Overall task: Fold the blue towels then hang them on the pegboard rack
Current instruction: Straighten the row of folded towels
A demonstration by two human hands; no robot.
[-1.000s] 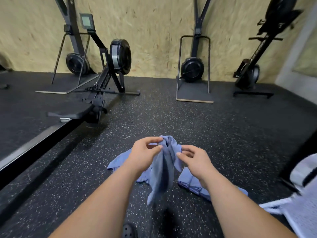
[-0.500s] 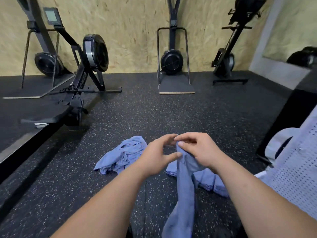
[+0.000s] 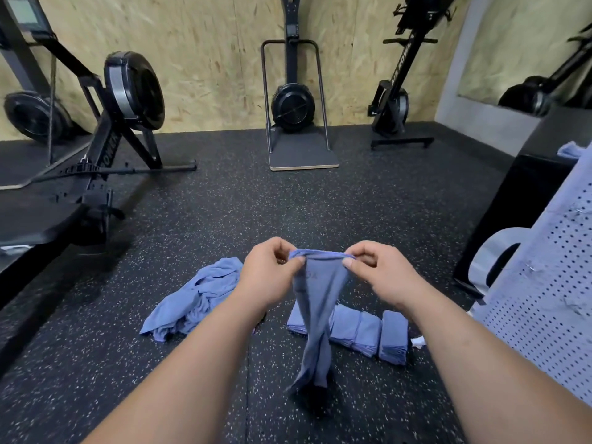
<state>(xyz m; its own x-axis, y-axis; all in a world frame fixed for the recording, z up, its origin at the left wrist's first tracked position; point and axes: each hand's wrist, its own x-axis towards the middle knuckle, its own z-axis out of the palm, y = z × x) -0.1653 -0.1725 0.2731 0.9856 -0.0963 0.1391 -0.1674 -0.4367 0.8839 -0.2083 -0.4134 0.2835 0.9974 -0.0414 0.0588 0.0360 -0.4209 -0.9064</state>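
A blue towel (image 3: 315, 302) hangs in front of me, its top edge stretched between both hands. My left hand (image 3: 269, 274) pinches the left end of that edge and my right hand (image 3: 381, 274) pinches the right end. The towel narrows downward and its lower tip nears the floor. On the floor behind it, a crumpled heap of blue towels (image 3: 195, 299) lies to the left. A row of folded blue towels (image 3: 368, 334) lies to the right. The white pegboard rack (image 3: 551, 296) stands at the right edge.
Dark speckled rubber floor (image 3: 320, 203) spreads ahead. A rowing machine (image 3: 105, 149) stands at the left, a ski trainer (image 3: 293, 100) against the wooden back wall, another machine (image 3: 397, 100) to its right. A black box (image 3: 519, 200) with a blue towel (image 3: 570, 150) on top sits far right.
My hands have parted, drawing the towel's top edge out between them. The view has swung right, showing more of the pegboard rack and the folded row.
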